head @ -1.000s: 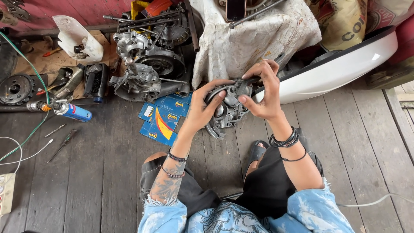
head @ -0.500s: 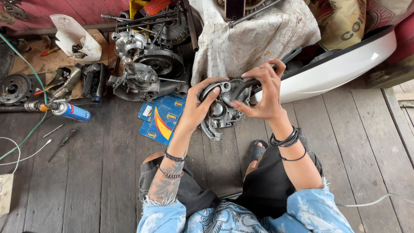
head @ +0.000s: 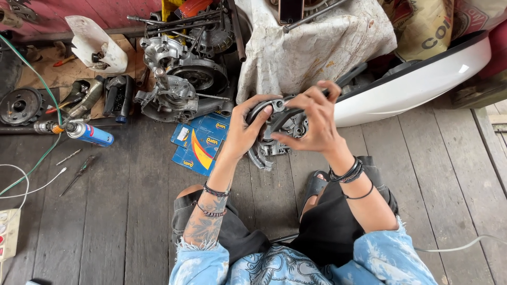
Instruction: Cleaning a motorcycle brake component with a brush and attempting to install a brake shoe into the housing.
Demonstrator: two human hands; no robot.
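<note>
Grey plank floor (head: 105, 232) – worn, w/ gaps btwn boards. On it: blue boxes (head: 198, 143) just in front of an engine (head: 177, 84), a spray can (head: 88, 134) at left, a screwdriver (head: 76, 174) near it, white cable (head: 31, 187). At right a white panel (head: 417, 84); cardboard (head: 53, 68) at far left – a drum (head: 20, 105) beside it.

Crowded far edge, open planks left and right.

Both hands, the left hand (head: 245, 132) and right hand (head: 311, 124), clasp a grey metal casing (head: 274, 134) just near of a cloth-draped heap (head: 311, 47). The engine block (head: 177, 84) blocks the far left, with blue boxes (head: 198, 142) lying just left of the left wrist. The white curved panel (head: 417, 84) walls off the far right. Farther left, a blue spray can (head: 87, 134) and screwdriver (head: 76, 174) dot the floor; bare planks (head: 443, 174) lie open on the right, and more between the screwdriver and the knee.
</note>
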